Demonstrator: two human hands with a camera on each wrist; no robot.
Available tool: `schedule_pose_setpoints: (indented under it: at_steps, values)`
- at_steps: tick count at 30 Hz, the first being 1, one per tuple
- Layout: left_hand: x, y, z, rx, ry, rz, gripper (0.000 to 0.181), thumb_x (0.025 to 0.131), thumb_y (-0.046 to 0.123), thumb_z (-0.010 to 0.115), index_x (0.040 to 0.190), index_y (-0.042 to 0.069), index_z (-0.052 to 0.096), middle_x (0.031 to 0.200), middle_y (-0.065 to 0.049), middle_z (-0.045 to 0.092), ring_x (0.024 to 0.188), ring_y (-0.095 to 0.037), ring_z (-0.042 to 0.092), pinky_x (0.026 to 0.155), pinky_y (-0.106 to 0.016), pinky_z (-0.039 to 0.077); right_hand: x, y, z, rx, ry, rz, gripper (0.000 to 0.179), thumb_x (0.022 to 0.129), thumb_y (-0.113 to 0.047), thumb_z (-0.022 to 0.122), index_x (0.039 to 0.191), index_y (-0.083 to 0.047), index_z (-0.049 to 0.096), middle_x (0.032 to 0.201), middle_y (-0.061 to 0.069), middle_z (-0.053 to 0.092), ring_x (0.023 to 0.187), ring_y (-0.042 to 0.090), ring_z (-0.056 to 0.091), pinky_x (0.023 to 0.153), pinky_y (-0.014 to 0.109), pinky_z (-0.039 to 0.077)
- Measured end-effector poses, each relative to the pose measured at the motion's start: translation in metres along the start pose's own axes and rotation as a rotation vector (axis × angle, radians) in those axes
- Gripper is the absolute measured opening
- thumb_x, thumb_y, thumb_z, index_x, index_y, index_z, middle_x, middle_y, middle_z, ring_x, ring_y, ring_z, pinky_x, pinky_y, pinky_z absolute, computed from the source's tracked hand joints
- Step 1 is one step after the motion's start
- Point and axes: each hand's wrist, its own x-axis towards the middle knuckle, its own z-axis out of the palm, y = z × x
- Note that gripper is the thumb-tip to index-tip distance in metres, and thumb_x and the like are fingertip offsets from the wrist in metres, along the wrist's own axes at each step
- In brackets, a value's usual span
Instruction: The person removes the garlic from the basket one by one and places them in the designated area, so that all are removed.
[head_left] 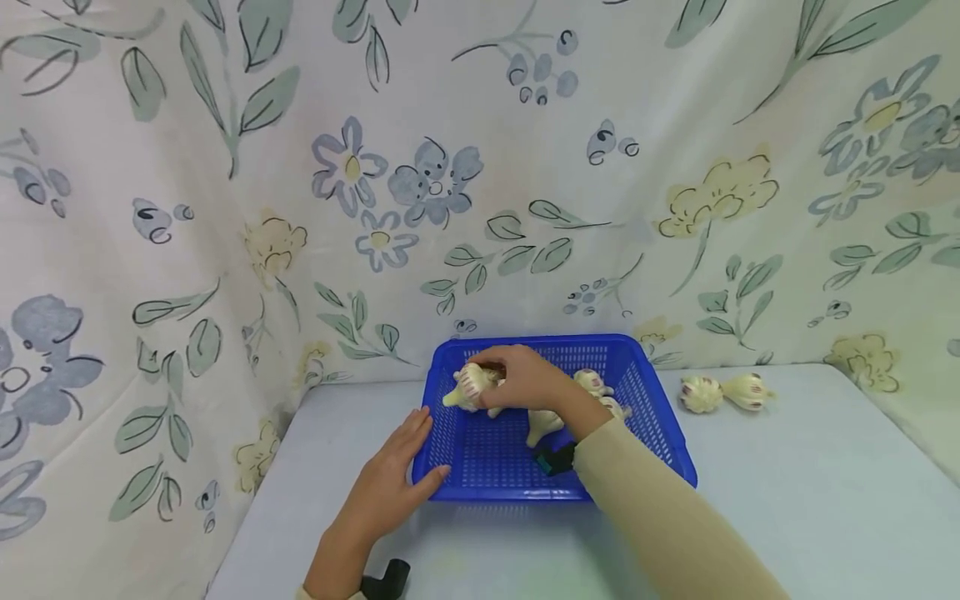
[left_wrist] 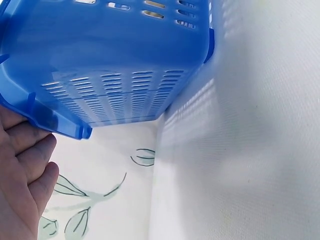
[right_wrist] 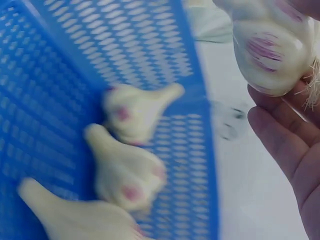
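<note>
A garlic bulb (head_left: pixel 474 383) with purple streaks is gripped by my right hand (head_left: pixel 525 379), over the far left part of a blue plastic basket (head_left: pixel 495 467). The right wrist view shows the held bulb (right_wrist: pixel 267 50) close up, with roots at one end, between thumb and fingers (right_wrist: pixel 277 135). My left hand (head_left: pixel 390 475) lies along the basket's left rim, fingers fairly straight. In the left wrist view its fingertips (left_wrist: pixel 42 145) are right at that rim. Other garlic bulbs (head_left: pixel 543 423) lie inside the basket, partly hidden by my right arm.
Two more garlic bulbs (head_left: pixel 723 392) lie side by side on the white table (head_left: pixel 810 492), right of the basket. A floral curtain (head_left: pixel 525 167) hangs behind the table and along its left side. Black wrist straps (head_left: pixel 555 458) show on both arms.
</note>
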Motion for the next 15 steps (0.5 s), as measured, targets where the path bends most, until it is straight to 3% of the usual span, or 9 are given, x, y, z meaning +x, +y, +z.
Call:
schedule_pose_setpoints:
  at_steps: [7,11,15]
  values:
    - [-0.001,0.001,-0.001,-0.013,0.008,-0.002,0.08,0.089,0.056,0.062,0.154,0.018,0.035,0.162,0.004,0.026,0.15,-0.021,0.025,0.115,-0.054,0.031,-0.039,-0.001,-0.055,0.058,0.137,-0.021,0.061,0.082,-0.031,0.078,0.138,-0.021,0.057,0.132,-0.001,0.06,0.117,0.021,0.058,0.101,0.043,0.05]
    - [-0.001,0.001,0.0,-0.022,0.005,-0.007,0.08,0.089,0.056,0.063,0.154,0.018,0.035,0.162,0.004,0.025,0.15,-0.022,0.024,0.116,-0.055,0.03,-0.069,0.007,-0.087,0.058,0.257,-0.026,0.063,0.084,-0.026,0.078,0.141,-0.016,0.054,0.137,0.004,0.058,0.125,0.024,0.054,0.106,0.041,0.046]
    - [-0.001,0.0,-0.001,-0.022,-0.002,-0.013,0.082,0.089,0.061,0.06,0.154,0.018,0.034,0.163,0.005,0.024,0.151,-0.021,0.023,0.116,-0.055,0.03,-0.098,0.019,-0.116,0.035,0.388,0.006,0.064,0.086,-0.024,0.077,0.144,-0.012,0.051,0.138,0.009,0.057,0.126,0.029,0.054,0.104,0.035,0.047]
